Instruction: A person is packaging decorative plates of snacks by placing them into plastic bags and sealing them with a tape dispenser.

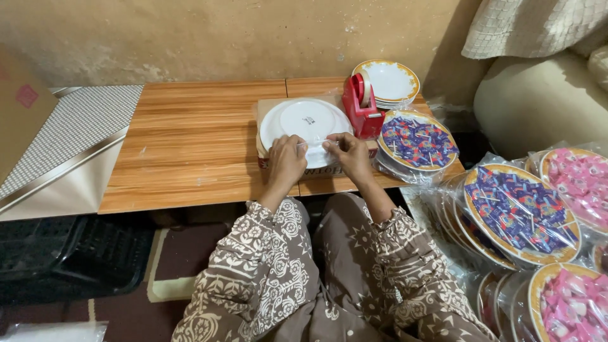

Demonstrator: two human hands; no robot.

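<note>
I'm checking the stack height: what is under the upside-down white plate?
The white plate lies on a cardboard box on the table. Both hands, left hand and right hand, cover its near edge; the box's contents are hidden.

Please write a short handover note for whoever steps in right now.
Left hand and right hand both press on the near rim of the upturned white plate, pinching what looks like clear tape between them. The plate lies on a cardboard box on the wooden table.
Red tape dispenser is beside it.
Done: wrapped plates of sweets to the right.
Left: bare plates at the back.
</note>
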